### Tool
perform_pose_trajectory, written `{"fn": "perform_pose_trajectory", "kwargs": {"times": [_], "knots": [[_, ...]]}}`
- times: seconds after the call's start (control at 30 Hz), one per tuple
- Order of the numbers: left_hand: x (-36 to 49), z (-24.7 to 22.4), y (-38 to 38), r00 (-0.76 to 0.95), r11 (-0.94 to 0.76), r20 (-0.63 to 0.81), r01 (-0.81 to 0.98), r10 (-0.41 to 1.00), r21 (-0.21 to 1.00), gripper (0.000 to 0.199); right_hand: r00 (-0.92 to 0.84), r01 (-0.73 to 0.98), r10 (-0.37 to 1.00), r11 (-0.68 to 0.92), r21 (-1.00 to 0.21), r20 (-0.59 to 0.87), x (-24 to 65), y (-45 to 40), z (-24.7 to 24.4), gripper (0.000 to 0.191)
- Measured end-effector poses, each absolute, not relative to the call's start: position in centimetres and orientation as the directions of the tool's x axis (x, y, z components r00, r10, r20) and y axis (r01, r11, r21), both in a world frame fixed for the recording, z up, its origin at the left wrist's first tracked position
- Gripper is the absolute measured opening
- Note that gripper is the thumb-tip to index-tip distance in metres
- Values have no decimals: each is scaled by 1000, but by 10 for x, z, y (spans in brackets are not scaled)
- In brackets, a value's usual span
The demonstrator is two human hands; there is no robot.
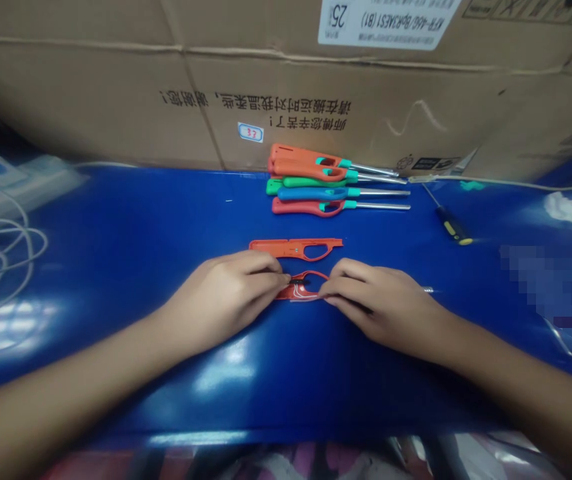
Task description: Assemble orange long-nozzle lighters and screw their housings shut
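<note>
An orange-red lighter casing half [310, 274] lies on the blue table between my hands, with a small black part and white wires [300, 291] inside it. My left hand [233, 290] is closed round its handle end, fingertips at the black part. At the other end my right hand [376, 300] pinches the casing beside the trigger opening. Its fingers hide that end, and a bit of metal [429, 289] shows beyond the hand. Just behind lies the other orange casing half [286, 249], with its hollow side up.
Several assembled stick lighters [311, 193] are piled against a large cardboard box [116, 107]. To the right lies a screwdriver [451, 227] near crumpled white tissue [563, 207]. Coiled white cable [29, 233] occupies the left side of the blue table [166, 393].
</note>
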State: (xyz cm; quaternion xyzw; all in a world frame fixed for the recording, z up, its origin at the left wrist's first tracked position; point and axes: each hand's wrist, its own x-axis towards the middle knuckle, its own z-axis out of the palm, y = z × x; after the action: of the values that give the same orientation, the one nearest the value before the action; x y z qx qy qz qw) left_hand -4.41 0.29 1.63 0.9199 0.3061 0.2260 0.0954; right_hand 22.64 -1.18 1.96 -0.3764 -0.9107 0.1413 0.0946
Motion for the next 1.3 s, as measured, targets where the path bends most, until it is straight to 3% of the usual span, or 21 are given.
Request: {"fn": "perform_pose_trajectory", "kwargs": {"times": [0.1, 0.17, 0.4, 0.47, 0.67, 0.8, 1.3], "knots": [[-41, 13, 4, 662, -763, 388, 492, 641, 420, 16, -697, 659, 714, 675, -332, 69, 227, -11, 19, 22], [-40, 12, 4, 654, -763, 402, 487, 641, 425, 16, -696, 661, 715, 673, -332, 63, 227, -11, 19, 21], [-38, 20, -3, 724, -797, 352, 592, 593, 124, 22, -700, 664, 713, 671, -329, 42, 227, -11, 20, 24], [-38, 21, -4, 723, -791, 348, 602, 596, 105, 23, -702, 661, 711, 674, -329, 44, 227, -11, 20, 23], [-37, 13, 0, 656, -770, 402, 545, 638, 333, 17, -705, 658, 708, 678, -326, 50, 225, -12, 19, 21], [-39, 12, 0, 652, -768, 409, 512, 639, 384, 15, -704, 664, 709, 676, -318, 39, 226, -13, 20, 21], [-35, 17, -2, 720, -802, 423, 597, 550, 24, 23, -704, 659, 707, 682, -316, 59, 226, -11, 19, 23]]}}
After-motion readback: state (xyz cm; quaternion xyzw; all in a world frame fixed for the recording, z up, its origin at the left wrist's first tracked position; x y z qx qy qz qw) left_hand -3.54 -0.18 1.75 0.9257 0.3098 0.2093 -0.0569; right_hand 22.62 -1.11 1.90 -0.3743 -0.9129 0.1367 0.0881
